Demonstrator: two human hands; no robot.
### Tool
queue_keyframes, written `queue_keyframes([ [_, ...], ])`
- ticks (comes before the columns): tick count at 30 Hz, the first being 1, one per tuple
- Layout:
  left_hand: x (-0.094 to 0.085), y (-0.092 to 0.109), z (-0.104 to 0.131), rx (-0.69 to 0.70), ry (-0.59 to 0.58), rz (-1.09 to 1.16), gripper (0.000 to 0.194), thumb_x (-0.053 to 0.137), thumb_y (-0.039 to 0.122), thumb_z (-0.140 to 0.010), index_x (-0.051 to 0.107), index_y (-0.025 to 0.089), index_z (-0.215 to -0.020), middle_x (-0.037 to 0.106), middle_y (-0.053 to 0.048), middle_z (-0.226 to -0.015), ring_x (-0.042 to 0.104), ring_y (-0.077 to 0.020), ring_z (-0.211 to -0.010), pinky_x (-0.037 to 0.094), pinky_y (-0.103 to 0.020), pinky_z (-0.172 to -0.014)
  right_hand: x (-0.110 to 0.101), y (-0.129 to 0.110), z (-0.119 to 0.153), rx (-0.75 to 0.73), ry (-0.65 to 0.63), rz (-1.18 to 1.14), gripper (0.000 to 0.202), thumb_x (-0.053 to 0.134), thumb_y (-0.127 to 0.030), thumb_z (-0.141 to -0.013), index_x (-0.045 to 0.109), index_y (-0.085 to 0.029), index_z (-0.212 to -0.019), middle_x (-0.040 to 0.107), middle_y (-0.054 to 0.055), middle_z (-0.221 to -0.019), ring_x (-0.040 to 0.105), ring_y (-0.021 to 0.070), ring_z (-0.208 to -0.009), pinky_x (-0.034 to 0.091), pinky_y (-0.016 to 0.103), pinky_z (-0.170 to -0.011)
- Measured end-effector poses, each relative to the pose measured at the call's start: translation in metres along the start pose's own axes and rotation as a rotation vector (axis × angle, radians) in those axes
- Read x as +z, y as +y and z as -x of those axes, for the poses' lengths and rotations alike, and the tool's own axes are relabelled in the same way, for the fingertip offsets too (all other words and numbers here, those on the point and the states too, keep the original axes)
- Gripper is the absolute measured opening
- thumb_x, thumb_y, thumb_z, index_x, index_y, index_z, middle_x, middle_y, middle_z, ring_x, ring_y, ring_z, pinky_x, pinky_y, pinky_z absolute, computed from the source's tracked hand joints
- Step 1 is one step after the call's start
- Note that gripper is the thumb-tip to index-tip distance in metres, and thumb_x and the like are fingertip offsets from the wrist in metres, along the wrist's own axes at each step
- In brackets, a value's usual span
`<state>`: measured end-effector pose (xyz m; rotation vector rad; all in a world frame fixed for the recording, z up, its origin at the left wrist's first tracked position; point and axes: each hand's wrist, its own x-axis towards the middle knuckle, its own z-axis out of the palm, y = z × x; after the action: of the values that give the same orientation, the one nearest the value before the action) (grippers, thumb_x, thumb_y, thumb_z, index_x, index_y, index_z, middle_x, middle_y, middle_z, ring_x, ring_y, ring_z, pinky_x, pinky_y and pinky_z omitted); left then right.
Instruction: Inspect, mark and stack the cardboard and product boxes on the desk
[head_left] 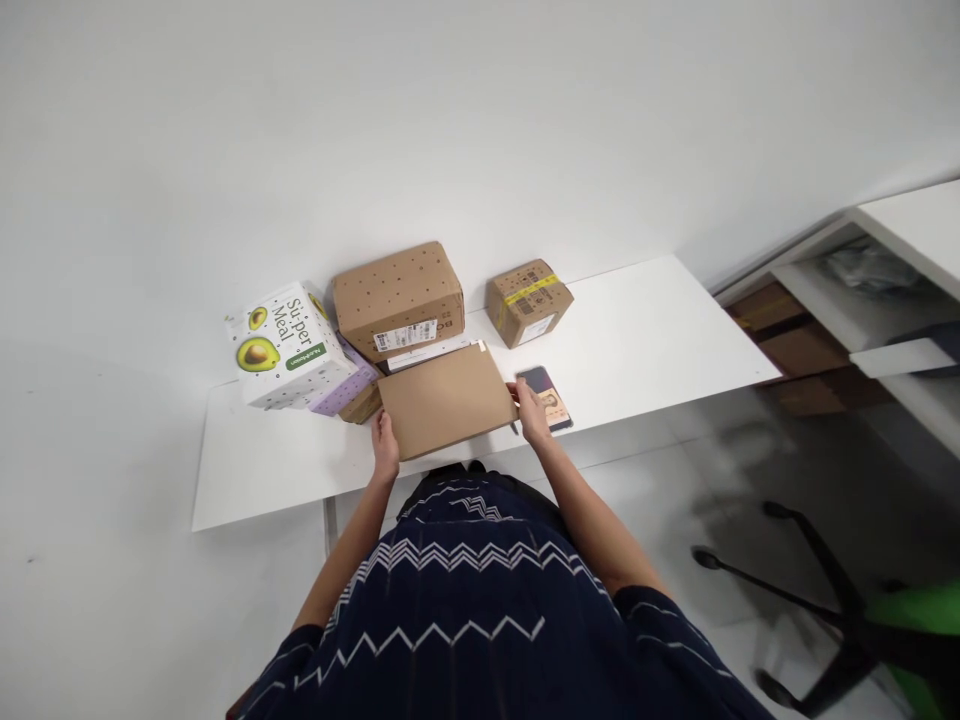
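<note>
A flat brown cardboard box [448, 398] is held between my two hands at the front of the white table [645, 340]. My left hand [385, 443] is closed on its left end, the fingers at the edge. At the right end, my right hand [531, 408] grips the other edge. Just beyond the right hand lies a phone [553, 408] with a picture on its back or screen, partly covered by the hand. A larger taped carton [401, 290] with a shipping label stands behind the flat box.
At the left stands a white box [279, 345] printed with avocados, beside a purple box [341, 385]. A small carton [529, 300] with yellow tape sits at the back. A shelf unit [911, 225] and a wheeled chair [840, 610] are on the right.
</note>
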<state>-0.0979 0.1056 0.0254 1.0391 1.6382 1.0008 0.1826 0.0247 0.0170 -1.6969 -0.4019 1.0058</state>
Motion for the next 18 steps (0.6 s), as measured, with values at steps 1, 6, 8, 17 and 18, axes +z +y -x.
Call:
queue_keyframes([
  [1, -0.002, 0.000, 0.004, -0.065, -0.008, 0.051, 0.044, 0.048, 0.054, -0.093, 0.058, 0.020, -0.118, 0.064, -0.010, -0.122, 0.061, -0.0209, -0.113, 0.050, -0.035, -0.095, -0.004, 0.005, 0.002, 0.021, -0.036, -0.007, 0.077, 0.034, -0.076, -0.085, 0.071, -0.013, -0.108, 0.070, 0.016, -0.120, 0.063, 0.0297, -0.112, 0.050, 0.038, -0.092],
  [6, -0.015, 0.003, 0.029, -0.407, -0.082, 0.170, 0.048, 0.040, 0.055, -0.096, 0.059, 0.021, -0.125, 0.068, -0.010, -0.121, 0.066, -0.0212, -0.105, 0.056, -0.032, -0.080, -0.020, 0.010, 0.022, 0.000, -0.210, 0.076, 0.085, 0.025, -0.081, -0.087, 0.073, -0.017, -0.116, 0.071, 0.013, -0.122, 0.059, 0.0297, -0.122, 0.043, 0.041, -0.105],
  [8, -0.023, 0.009, 0.037, -0.393, -0.081, 0.144, 0.049, 0.040, 0.056, -0.097, 0.062, 0.020, -0.121, 0.069, -0.010, -0.121, 0.066, -0.0222, -0.107, 0.056, -0.031, -0.079, -0.025, 0.001, 0.033, -0.061, -0.229, 0.088, 0.084, 0.026, -0.081, -0.088, 0.071, -0.019, -0.122, 0.069, 0.012, -0.125, 0.058, 0.0289, -0.123, 0.042, 0.040, -0.107],
  [17, -0.060, 0.029, 0.038, -0.162, -0.202, 0.030, 0.078, 0.031, 0.081, -0.087, 0.067, 0.018, -0.117, 0.073, -0.013, -0.107, 0.068, -0.0244, -0.096, 0.056, -0.031, -0.067, -0.036, -0.023, 0.053, -0.235, -0.241, 0.149, 0.079, 0.018, -0.073, -0.094, 0.061, -0.022, -0.136, 0.070, 0.011, -0.118, 0.062, 0.0257, -0.113, 0.050, 0.039, -0.094],
  [18, -0.060, 0.028, 0.037, -0.157, -0.210, 0.006, 0.081, 0.030, 0.082, -0.086, 0.068, 0.018, -0.116, 0.074, -0.013, -0.104, 0.069, -0.0244, -0.095, 0.056, -0.031, -0.066, -0.035, -0.024, 0.052, -0.240, -0.236, 0.158, 0.078, 0.018, -0.072, -0.094, 0.062, -0.021, -0.135, 0.070, 0.011, -0.115, 0.062, 0.0256, -0.111, 0.050, 0.038, -0.093],
])
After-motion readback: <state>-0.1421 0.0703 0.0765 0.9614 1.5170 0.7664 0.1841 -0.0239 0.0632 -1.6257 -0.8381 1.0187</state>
